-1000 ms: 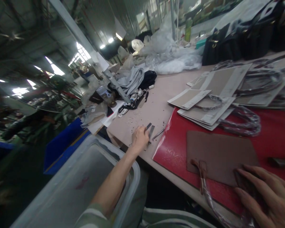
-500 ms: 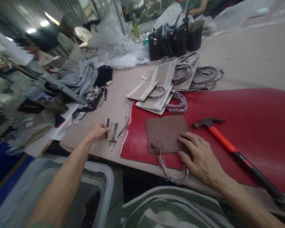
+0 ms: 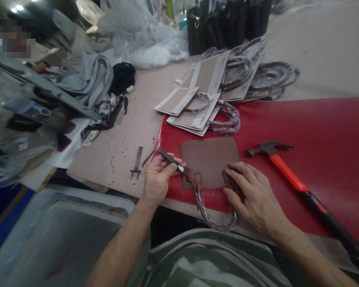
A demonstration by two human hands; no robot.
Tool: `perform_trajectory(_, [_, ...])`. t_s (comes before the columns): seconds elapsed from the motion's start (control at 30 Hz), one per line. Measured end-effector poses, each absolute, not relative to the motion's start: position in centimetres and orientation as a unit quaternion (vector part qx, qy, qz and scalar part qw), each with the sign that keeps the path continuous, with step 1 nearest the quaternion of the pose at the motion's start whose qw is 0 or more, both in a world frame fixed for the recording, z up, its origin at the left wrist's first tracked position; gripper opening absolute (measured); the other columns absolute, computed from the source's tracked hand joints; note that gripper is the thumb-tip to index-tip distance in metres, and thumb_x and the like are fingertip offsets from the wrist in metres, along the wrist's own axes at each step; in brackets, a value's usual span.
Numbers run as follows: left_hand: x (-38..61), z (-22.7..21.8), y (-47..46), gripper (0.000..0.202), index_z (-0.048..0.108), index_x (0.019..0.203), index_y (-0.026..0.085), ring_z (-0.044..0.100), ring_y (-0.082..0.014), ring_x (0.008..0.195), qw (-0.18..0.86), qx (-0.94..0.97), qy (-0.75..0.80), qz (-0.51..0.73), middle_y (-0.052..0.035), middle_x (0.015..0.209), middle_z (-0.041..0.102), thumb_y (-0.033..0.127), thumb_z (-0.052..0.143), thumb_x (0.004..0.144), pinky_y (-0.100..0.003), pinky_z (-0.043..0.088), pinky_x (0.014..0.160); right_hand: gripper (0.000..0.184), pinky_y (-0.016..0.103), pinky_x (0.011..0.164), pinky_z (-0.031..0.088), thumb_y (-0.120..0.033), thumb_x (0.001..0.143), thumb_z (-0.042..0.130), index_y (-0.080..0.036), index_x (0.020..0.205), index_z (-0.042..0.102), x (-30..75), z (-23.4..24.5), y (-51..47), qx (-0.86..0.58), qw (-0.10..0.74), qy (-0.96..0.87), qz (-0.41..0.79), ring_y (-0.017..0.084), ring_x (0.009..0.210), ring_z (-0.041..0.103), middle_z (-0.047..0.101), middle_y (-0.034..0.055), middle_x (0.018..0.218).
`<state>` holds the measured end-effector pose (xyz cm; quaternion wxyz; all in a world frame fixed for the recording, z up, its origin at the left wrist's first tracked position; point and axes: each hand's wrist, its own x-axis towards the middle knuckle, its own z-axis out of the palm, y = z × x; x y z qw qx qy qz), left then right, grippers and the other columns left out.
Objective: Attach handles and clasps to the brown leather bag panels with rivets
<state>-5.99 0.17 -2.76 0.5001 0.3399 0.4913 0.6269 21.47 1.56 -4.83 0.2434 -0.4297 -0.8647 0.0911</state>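
- White tag (image 3: 89, 138), left part of the table (image 3: 155, 83): a line of dark printed capitals, set aslant. Too small and blurred to read surely. Tag lies by a black strap (image 3: 106, 126).
- Left hand (image 3: 158, 178): thumb and fingers clamped on a dark flat tool (image 3: 165, 155), bright patch near its lower end. That end sits at or just above the tip of a brown handle (image 3: 217, 224); contact, cannot tell.
- Brown panel (image 3: 209, 157): flat on a red sheet (image 3: 305, 123), between the hands. Handle, wrapped in clear plastic, loops over its near edge.
- Right hand (image 3: 254, 197): on the panel's near right corner. Thumb and fingers apart, around the handle's dark other end; cannot tell whether they pinch it.
- Hammer (image 3: 290, 175), right of the right hand: claw head, orange and black handle, lying on the red sheet.
- Left of the left hand, on the table: pronged metal tool (image 3: 137, 159), slim rod (image 3: 148, 157) just beside it.
- Beyond the panel: overlapping pale-edged pieces (image 3: 208, 81) with plastic-wrapped loops.
- Farther back: black bags (image 3: 217, 30), standing in a row.
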Motion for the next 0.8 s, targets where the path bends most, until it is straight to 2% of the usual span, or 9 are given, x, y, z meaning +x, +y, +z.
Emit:
perform_trajectory(0.13, [-2.7, -3.2, -0.8, 0.018, 0.064, 0.107, 0.017, 0.076, -0.0224, 0.098, 0.430, 0.461, 0.505, 0.590, -0.0083, 0.104, 0.077, 0.026, 0.071, 0.092, -0.037, 0.062, 0.091, 0.037, 0.056, 0.104, 0.045, -0.035, 0.097, 0.052, -0.014, 0.127, 0.058, 21.4, -4.7, 1.5, -0.436, 0.234, -0.863, 0.104, 0.036, 0.128, 0.050, 0.057, 0.0175, 0.136])
perform_trajectory(0.23, [-2.0, -3.5, -1.4, 0.014, 0.064, 0.110, 0.018, 0.074, -0.0209, 0.103, 0.386, 0.535, 0.516, 0.547, -0.0086, 0.110, 0.076, 0.019, 0.063, 0.096, -0.036, 0.060, 0.096, 0.038, 0.056, 0.104, 0.045, -0.035, 0.096, 0.052, -0.014, 0.127, 0.058, 21.4, -4.6, 1.5, -0.437, 0.234, -0.862, 0.110, 0.037, 0.128, 0.050, 0.057, 0.0178, 0.136])
perform_trajectory(0.43, [-2.2, -4.3, -1.7, 0.018, 0.061, 0.114, 0.019, 0.073, -0.0190, 0.104, 0.293, 0.613, 0.520, 0.517, -0.0083, 0.112, 0.075, 0.016, 0.061, 0.096, -0.035, 0.059, 0.097, 0.038, 0.056, 0.104, 0.044, -0.035, 0.095, 0.053, -0.013, 0.126, 0.059, 21.3, -4.5, 1.5, -0.438, 0.240, -0.858, 0.118, 0.038, 0.129, 0.050, 0.057, 0.0194, 0.136])
perform_trajectory(0.63, [-2.1, -4.1, -1.6, 0.018, 0.065, 0.112, 0.019, 0.075, -0.0180, 0.100, 0.201, 0.664, 0.524, 0.494, -0.0074, 0.106, 0.077, 0.016, 0.064, 0.094, -0.031, 0.062, 0.092, 0.038, 0.059, 0.104, 0.044, -0.036, 0.095, 0.052, -0.015, 0.126, 0.060, 21.3, -4.3, 1.4, -0.446, 0.238, -0.852, 0.140, 0.039, 0.130, 0.049, 0.057, 0.0201, 0.137])
perform_trajectory(0.8, [-1.7, -4.0, -1.5, 0.020, 0.062, 0.112, 0.019, 0.075, -0.0182, 0.103, 0.209, 0.672, 0.501, 0.504, -0.0081, 0.107, 0.078, 0.012, 0.064, 0.093, -0.033, 0.061, 0.096, 0.037, 0.056, 0.103, 0.044, -0.034, 0.095, 0.052, -0.012, 0.123, 0.061, 21.2, -4.2, 1.4, -0.440, 0.243, -0.855, 0.123, 0.038, 0.128, 0.050, 0.058, 0.0208, 0.134])
